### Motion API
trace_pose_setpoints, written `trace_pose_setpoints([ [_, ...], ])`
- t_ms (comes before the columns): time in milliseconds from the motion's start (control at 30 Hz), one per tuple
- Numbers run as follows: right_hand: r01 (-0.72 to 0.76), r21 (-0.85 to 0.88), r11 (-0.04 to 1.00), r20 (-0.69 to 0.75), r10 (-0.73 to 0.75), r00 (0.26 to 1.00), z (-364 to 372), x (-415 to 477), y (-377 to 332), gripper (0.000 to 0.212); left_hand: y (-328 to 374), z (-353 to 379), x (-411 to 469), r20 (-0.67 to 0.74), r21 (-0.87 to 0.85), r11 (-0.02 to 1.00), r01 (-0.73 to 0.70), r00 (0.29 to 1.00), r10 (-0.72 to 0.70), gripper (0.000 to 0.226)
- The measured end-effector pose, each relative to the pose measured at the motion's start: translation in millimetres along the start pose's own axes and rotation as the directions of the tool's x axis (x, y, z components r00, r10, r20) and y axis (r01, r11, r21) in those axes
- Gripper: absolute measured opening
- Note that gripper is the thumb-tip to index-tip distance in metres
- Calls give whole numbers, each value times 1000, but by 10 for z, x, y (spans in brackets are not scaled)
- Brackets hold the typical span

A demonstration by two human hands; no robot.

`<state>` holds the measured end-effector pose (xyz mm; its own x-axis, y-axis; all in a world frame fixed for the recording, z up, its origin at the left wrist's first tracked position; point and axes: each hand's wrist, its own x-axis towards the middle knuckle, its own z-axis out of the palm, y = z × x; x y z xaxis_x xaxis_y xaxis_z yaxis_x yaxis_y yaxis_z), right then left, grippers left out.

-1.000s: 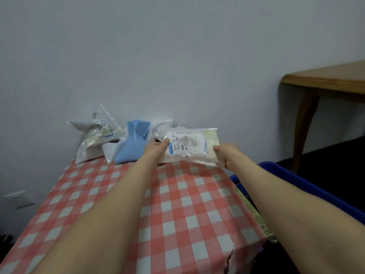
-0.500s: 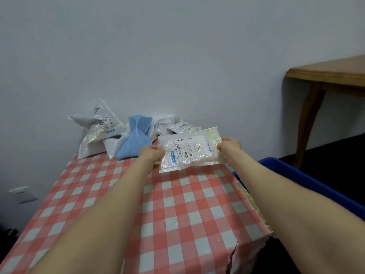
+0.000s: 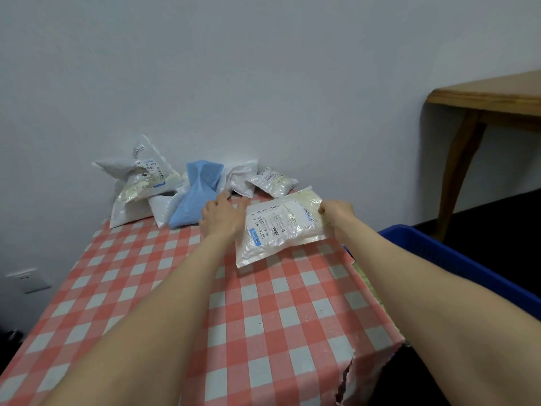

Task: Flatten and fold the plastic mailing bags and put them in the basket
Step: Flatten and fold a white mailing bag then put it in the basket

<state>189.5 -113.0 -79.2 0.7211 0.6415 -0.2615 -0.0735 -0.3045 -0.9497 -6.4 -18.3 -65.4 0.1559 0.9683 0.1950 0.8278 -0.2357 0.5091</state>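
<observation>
Our left hand (image 3: pixel 221 219) has let go and spreads open beside the bag (image 3: pixel 278 227); our right hand (image 3: pixel 336 210) still pinches its right edge. The bag now rests near the table's (image 3: pixel 234 303) far right corner, likely ready for flattening.
</observation>
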Motion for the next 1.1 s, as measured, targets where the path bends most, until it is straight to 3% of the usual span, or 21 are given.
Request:
trace_pose_setpoints([
  [100,-68,-93,993,55,74,996,-15,34,75,20,-69,95,53,145,-171,961,217,970,-193,66],
  [200,-45,-97,994,130,58,990,11,54,191,7,-130,170,-8,266,-204,929,308,931,-250,64],
  [267,24,-151,988,120,-6,993,20,79,248,29,-131,203,-46,292,-240,916,322,924,-249,61],
  [333,65,-220,973,59,-53,997,22,57,250,53,-123,223,-50,269,-272,905,328,928,-256,61],
  [433,63,-287,956,22,-59,998,24,50,228,61,-112,236,-37,254,-274,901,337,929,-270,59],
  [700,61,-403,913,-56,-91,994,-27,75,282,27,26,265,-31,126,-273,929,251,966,-224,48],
  [867,6,-388,922,-76,-39,996,-61,64,334,46,77,327,-79,240,-282,903,324,935,-261,56],
  [1100,36,-376,926,-67,-65,996,-7,-13,362,46,12,327,-113,67,-321,924,207,978,-196,40],
])
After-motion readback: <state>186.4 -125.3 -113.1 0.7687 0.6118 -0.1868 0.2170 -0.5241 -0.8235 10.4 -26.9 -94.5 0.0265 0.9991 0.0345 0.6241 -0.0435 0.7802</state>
